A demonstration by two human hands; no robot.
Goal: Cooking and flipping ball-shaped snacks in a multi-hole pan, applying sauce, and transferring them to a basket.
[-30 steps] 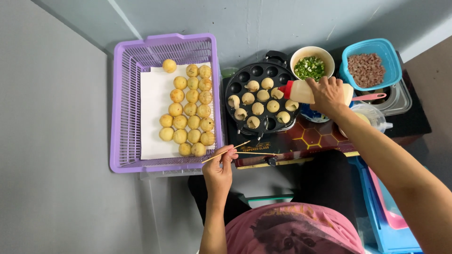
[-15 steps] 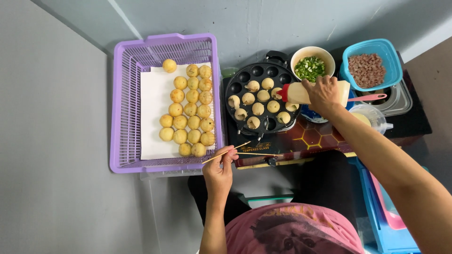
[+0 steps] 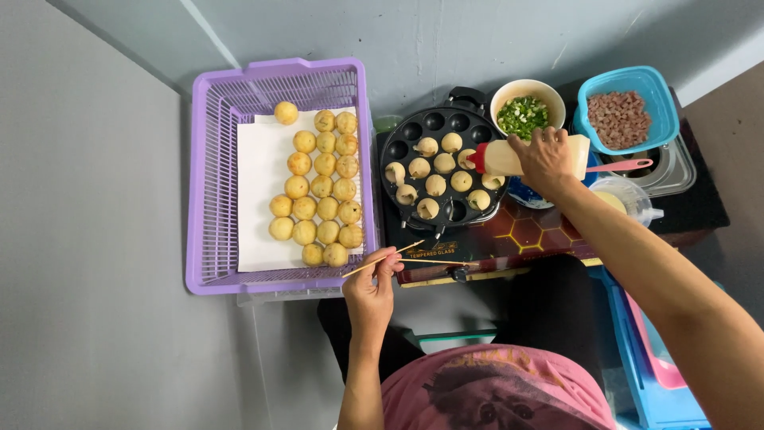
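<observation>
A purple basket point(image 3: 208, 199) holds golden balls point(image 3: 318, 187) on white paper. Beside it, the left hand point(image 3: 370, 291) pinches two thin wooden skewers point(image 3: 414, 255). The right hand point(image 3: 545, 155) is wrapped tight around a pale squeeze bottle point(image 3: 509, 158), red tip over the black round-holed pan point(image 3: 414, 135) of half-cooked balls.

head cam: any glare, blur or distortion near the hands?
Head view: even, soft light, no hard shadows; mild glare on the glossy stove top; right hand on the squeeze bottle and left hand with the skewers are sharp; wide-angle stretch enlarges the right forearm at the frame corner.
</observation>
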